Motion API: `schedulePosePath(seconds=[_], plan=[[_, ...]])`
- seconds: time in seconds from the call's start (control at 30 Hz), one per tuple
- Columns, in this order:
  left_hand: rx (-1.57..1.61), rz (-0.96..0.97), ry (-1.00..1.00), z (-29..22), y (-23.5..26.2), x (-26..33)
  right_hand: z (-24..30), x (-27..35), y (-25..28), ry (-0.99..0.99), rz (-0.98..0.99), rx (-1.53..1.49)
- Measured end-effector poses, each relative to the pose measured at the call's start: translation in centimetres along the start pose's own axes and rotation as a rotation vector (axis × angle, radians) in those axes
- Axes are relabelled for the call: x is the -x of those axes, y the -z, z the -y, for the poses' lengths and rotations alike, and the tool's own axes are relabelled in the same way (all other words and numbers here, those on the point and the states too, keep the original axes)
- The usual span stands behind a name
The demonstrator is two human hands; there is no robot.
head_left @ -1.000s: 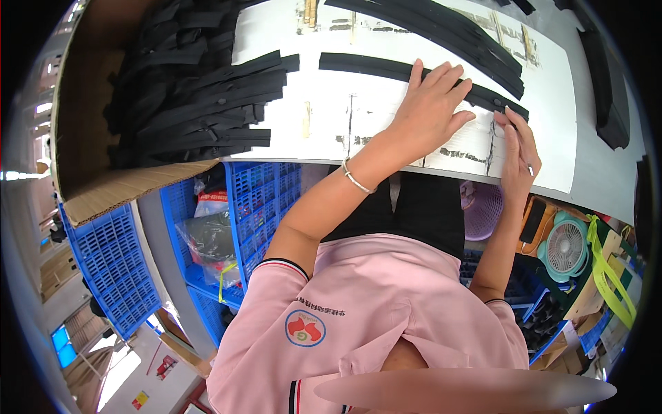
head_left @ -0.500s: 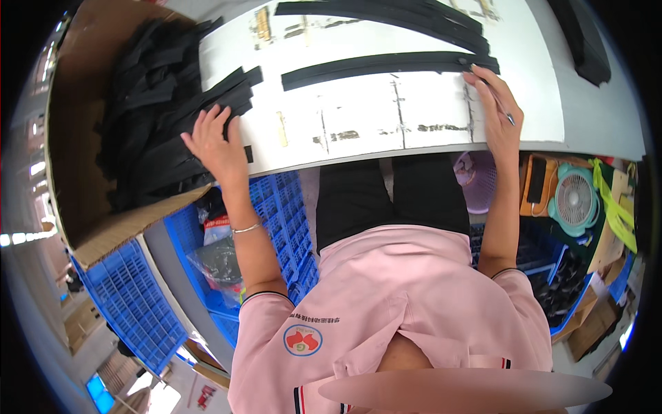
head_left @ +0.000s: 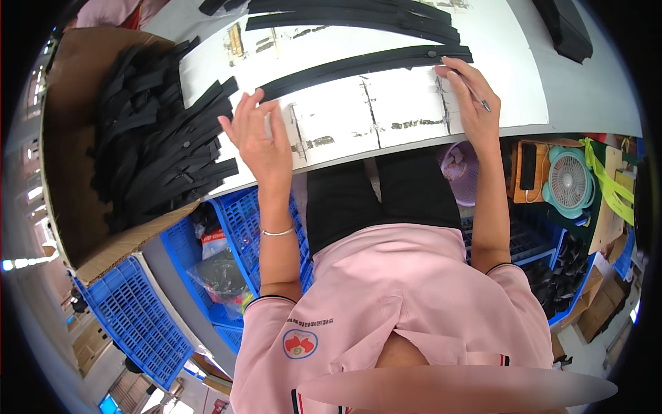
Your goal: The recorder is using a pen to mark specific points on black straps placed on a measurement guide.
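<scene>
A long black fabric strip point(head_left: 352, 68) lies across the white board point(head_left: 510, 90), with a small dark round spot near its right end. My left hand point(head_left: 262, 138) is over the board at the strip's left end, fingers apart, nothing held; whether a fingertip touches the strip I cannot tell. My right hand point(head_left: 479, 114) grips a slim pen point(head_left: 476, 93) below the strip's right end, its fingertips close to the strip's lower edge. More black strips point(head_left: 352, 21) lie together farther back.
A cardboard box point(head_left: 69, 131) at the left holds a heap of black strips point(head_left: 152, 138) that spills onto the board. A black block-like object point(head_left: 562, 31) lies at the far right. Below the table are blue crates point(head_left: 141, 314), a purple basket point(head_left: 460, 183) and a teal fan point(head_left: 571, 176).
My left hand has come off the heap of strips and moved right to the long strip's left end. My right hand stays by the right end with the pen.
</scene>
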State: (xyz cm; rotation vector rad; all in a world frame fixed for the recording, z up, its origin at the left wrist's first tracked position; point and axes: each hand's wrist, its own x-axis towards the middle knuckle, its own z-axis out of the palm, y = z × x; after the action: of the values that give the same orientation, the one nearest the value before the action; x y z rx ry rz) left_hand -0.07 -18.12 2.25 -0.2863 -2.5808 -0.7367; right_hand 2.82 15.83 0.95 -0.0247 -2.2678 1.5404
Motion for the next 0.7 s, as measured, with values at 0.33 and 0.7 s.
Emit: schedulePosePath(seconds=[0.33, 0.7], plan=[[-0.444, 0.092, 0.104, 10.5, 6.8, -0.1, 0.5, -0.1, 0.3, -0.025, -0.002, 0.036], [-0.004, 0.218, -0.115, -1.2, -0.4, 1.9, 0.1, 0.2, -0.3, -0.030, -0.078, -0.091]])
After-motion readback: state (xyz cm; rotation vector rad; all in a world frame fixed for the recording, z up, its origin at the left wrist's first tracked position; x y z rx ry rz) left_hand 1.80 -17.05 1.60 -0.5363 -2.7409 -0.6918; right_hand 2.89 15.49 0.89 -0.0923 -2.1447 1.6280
